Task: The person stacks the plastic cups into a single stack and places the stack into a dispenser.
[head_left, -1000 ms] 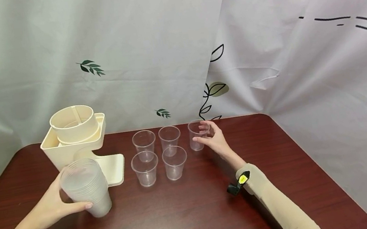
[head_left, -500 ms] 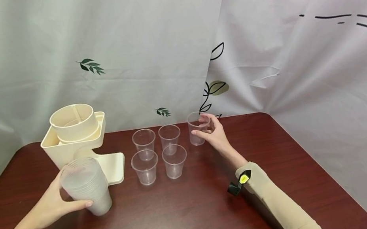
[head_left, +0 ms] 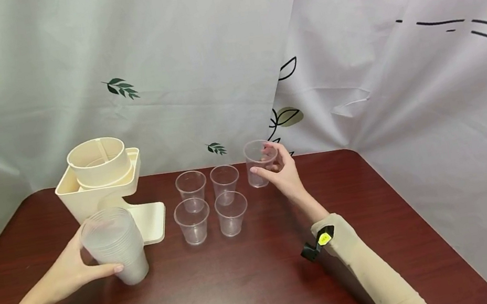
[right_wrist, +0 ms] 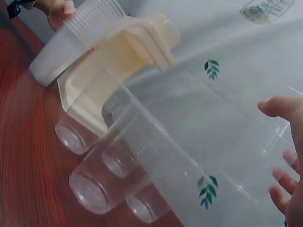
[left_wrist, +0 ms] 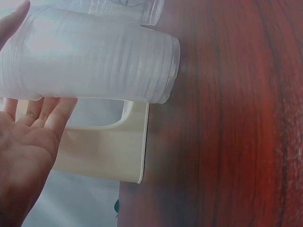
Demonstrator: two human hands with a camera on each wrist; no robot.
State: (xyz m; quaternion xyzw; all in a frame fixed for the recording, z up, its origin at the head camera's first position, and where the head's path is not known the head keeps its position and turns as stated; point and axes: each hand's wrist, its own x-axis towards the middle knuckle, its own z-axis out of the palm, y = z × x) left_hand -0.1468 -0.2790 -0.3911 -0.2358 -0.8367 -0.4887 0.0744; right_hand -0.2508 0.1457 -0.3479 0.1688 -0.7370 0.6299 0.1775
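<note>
The head view looks forward and down over left hand (head_left: 68, 270) and right hand (head_left: 285, 174). Wrist views, looking closely past each, share the left hand's plastic-cup stack (left_wrist: 94, 59).

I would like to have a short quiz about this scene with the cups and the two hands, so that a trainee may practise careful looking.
1. How many single cups stand on the table with no hand on them?
2. In the head view, what stands behind the left hand?
A. a metal kettle
B. a cream-coloured stand
C. a blue bowl
3. True or false: both hands hold the same number of cups.

Key:
1. Four, in two rows of two.
2. B.
3. False: the left hand holds a stack of cups, the right hand only one cup.
</note>
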